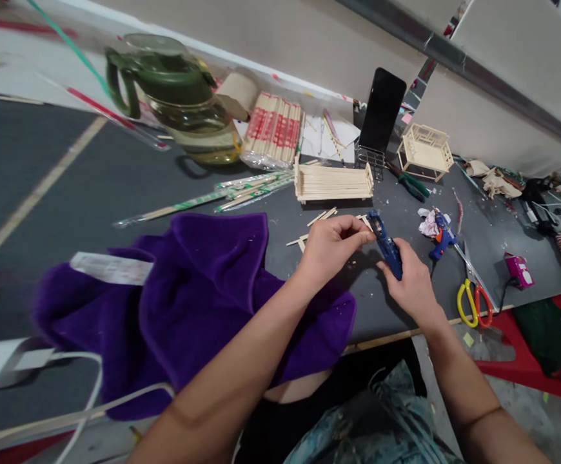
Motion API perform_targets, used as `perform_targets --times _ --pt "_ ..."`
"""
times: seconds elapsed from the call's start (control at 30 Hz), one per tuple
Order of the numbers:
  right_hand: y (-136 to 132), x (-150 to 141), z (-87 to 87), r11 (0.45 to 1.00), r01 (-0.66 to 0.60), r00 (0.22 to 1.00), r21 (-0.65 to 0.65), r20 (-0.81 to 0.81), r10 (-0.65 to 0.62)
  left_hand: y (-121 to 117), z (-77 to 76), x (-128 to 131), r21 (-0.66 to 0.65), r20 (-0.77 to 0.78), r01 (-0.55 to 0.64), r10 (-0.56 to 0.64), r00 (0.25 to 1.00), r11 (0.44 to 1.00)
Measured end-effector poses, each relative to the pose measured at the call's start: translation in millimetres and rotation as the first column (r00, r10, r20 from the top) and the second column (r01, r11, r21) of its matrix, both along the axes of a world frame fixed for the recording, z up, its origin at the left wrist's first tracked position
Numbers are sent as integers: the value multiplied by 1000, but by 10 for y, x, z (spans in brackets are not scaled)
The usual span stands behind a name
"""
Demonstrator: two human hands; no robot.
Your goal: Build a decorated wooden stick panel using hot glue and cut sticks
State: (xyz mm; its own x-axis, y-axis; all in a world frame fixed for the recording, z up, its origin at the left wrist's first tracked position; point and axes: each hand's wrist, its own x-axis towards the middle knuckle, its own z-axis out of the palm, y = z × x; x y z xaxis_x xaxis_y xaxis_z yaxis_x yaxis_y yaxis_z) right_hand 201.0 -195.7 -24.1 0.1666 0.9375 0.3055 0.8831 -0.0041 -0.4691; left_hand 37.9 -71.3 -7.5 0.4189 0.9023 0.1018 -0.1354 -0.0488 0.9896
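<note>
My right hand [409,283] is closed around a blue cutter tool [385,243], held just above the dark table [116,187]. My left hand [331,245] pinches a thin wooden stick [366,222] at the tool's tip. A few cut stick pieces [312,231] lie on the table just behind my left hand. Beyond them stands a small bench built of wooden sticks [333,182].
A purple towel [188,303] lies under my left forearm. A green-lidded glass jug [184,96], packs of chopsticks [273,129], a phone on a stand [382,109], a small stick model [425,151], a blue glue gun [442,235] and yellow-red scissors [474,299] surround the spot.
</note>
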Motion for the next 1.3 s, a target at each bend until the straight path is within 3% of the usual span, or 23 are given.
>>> perform_targets --times 0.17,0.63,0.77,0.93,1.1,1.2,1.3 --pt "4 -31 5 989 20 992 -144 -117 -37 -3 21 -20 68 -73 41 -37 997 997" --pt "89 -8 -136 994 6 979 -107 -204 -28 7 23 -51 37 -133 81 -75 988 996" --pt "163 63 -169 992 65 941 -110 -323 -97 10 6 -33 -17 -112 101 -103 988 995" --pt "167 316 -105 960 223 838 -169 -471 -277 40 -33 -12 -147 -39 87 -93 995 985" --pt "52 383 -70 912 313 854 -264 -341 -392 65 -29 -24 -236 86 101 -83 993 966" --pt "95 342 -70 919 331 892 -215 -246 -379 84 -29 -47 -291 134 134 -98 986 947" --pt "306 353 -97 934 329 920 -138 -178 -350 109 -48 -67 -324 133 150 -112 985 934"
